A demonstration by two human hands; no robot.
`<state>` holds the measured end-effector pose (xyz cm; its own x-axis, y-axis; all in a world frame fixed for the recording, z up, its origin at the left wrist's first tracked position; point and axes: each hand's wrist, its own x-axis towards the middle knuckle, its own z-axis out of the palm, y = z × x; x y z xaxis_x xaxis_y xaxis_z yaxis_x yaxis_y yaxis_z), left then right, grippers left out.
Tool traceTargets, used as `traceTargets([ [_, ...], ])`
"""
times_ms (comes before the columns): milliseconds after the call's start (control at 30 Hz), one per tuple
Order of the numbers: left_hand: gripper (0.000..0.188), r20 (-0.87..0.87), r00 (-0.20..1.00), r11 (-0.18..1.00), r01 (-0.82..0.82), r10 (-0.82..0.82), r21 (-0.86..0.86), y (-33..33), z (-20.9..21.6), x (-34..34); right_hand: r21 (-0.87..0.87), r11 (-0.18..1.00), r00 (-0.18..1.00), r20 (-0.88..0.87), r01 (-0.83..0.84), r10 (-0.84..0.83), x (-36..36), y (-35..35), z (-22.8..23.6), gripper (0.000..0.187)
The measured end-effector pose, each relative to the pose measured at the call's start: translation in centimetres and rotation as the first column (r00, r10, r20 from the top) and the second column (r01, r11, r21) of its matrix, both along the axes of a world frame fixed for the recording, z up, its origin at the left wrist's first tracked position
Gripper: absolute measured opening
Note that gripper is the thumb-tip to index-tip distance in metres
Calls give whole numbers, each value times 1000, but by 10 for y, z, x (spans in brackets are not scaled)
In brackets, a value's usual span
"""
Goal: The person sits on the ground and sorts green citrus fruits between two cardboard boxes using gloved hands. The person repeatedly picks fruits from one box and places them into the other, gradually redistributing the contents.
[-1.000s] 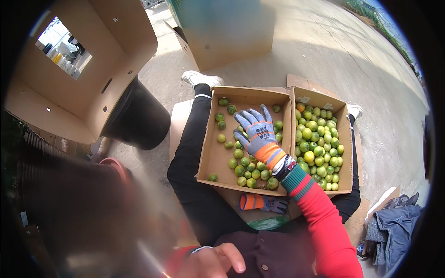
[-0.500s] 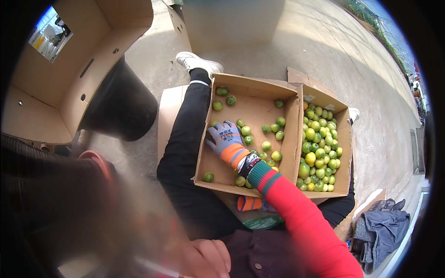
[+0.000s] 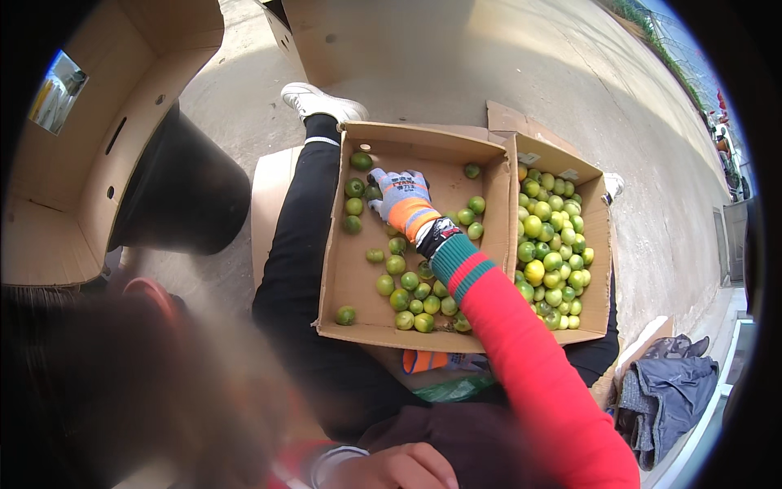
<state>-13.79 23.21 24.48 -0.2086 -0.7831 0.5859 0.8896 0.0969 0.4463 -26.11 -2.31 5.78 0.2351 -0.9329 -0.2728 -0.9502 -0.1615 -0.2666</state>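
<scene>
My right hand (image 3: 401,196), in a grey and orange glove, reaches into the left cardboard box (image 3: 334,269). Its fingers are curled, with a green tomato (image 3: 372,194) between thumb and forefinger. More green tomatoes (image 3: 395,265) lie loose on the floor of this box, most of them gathered toward the near side. My left hand (image 3: 415,469) is bare and rests by my lap at the lower edge, its fingers folded; whatever is in them is hidden. A second box (image 3: 599,244) adjoins on the right, full of green and yellowish tomatoes (image 3: 554,244).
An orange and grey glove (image 3: 428,361) lies below the boxes beside green plastic (image 3: 456,389). A black bucket (image 3: 183,191) and a large open carton (image 3: 147,106) stand at left. Dark cloth (image 3: 672,391) is heaped at lower right. My legs stretch on either side of the boxes.
My right hand has moved to the far left part of the box and its fingers have curled. Several tomatoes now sit nearer the close edge. The whole view has shifted slightly.
</scene>
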Motion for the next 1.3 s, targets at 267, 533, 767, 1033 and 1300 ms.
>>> traceTargets([
  [267, 50, -7, 962, 957, 269, -271, -105, 11, 12, -28, -436, 699, 756, 613, 567, -231, -110, 69, 57, 50],
  [533, 50, 54, 929, 913, 369, -366, -175, 25, 32, -61, -434, 768, 814, -121, 471, -568, -215, 86, -2, 56],
  [767, 49, 36, 965, 945, 261, -259, -200, 26, 32, -64, -719, 577, 881, 105, 387, -461, -179, 78, 24, 58],
  [1033, 48, -40, 991, 961, 116, -130, -250, 9, 3, -36, -363, 930, 999, 11, 53, -52, -44, 35, 22, 52],
  [1300, 49, -23, 998, 997, 57, -58, -51, -10, 6, -1, -401, 909, 990, -127, -113, 67, -2, -29, -34, 50],
])
